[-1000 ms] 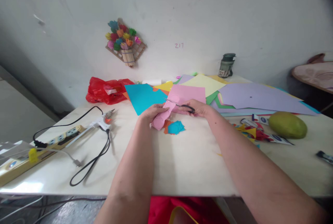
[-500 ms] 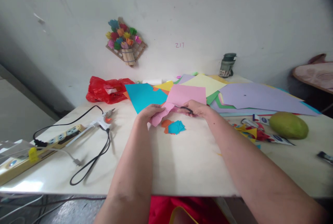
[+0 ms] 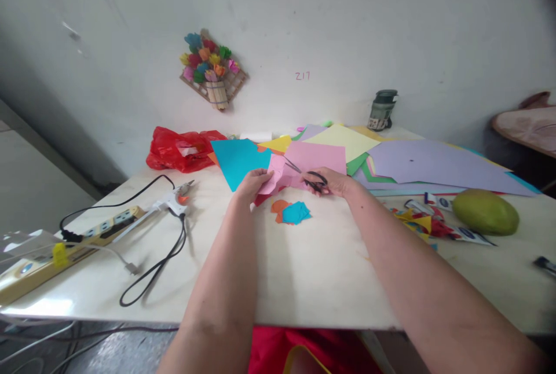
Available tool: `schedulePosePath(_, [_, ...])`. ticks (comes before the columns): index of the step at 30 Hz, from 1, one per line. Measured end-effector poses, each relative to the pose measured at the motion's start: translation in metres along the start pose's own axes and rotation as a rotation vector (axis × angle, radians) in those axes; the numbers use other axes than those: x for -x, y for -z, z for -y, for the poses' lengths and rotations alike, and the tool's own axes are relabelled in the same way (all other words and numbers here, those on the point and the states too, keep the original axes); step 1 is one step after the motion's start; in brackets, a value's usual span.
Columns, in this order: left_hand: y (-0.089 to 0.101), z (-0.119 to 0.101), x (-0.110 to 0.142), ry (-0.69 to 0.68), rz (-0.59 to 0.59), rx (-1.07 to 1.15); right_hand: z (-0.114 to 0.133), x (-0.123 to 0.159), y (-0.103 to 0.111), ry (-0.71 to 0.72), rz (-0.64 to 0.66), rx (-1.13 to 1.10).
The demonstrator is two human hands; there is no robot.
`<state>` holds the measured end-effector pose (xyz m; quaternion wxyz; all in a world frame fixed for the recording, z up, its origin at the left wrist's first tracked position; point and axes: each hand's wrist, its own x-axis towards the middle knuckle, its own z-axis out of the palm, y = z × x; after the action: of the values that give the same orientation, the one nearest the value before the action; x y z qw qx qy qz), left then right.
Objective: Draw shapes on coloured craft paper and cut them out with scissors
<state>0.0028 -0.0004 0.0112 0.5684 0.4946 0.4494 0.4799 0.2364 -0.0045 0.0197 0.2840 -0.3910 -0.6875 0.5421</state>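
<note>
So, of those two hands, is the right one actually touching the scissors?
Touching. The head view shows it plainly: the right hand grips the black-handled scissors at the handle end.

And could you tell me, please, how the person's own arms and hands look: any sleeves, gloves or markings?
The left forearm and right forearm show no sleeve, watch or bracelet. The left hand and right hand wear no gloves. A small dark spot marks the right forearm. Whether there are rings, I cannot tell.

Bright glare on the tabletop (image 3: 39, 307)
</note>
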Motion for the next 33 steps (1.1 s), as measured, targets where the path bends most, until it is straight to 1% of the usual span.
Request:
schedulePosePath(6, [0.0015, 0.0022, -0.0022, -0.036, -0.063, 0.049, 0.0019, 0.0028, 0.0005, -0.013, 0.033, 0.014])
schedulePosePath(12, [-0.0002, 0.0003, -0.0031, -0.033, -0.043, 0.127, 0.0061, 0.0039, -0.0016, -0.01, 0.045, 0.09])
schedulePosePath(17, [0.0006, 0.001, -0.0039, -0.03, -0.08, 0.143, 0.004, 0.0043, -0.0003, 0.02, 0.039, 0.067])
schedulePosePath(23, [-0.0022, -0.0006, -0.0004, -0.071, -0.02, 0.071, 0.0061, 0.0053, -0.0007, 0.01, 0.042, 0.075])
schedulePosePath(28, [-0.0052, -0.0029, 0.0029, -0.05, 0.03, 0.004, 0.0067, 0.0028, -0.0024, -0.037, 0.06, 0.103])
schedulePosePath(33, [-0.0045, -0.0013, 0.002, -0.048, 0.056, 0.007, 0.0047, 0.0003, -0.0026, -0.044, 0.068, 0.098])
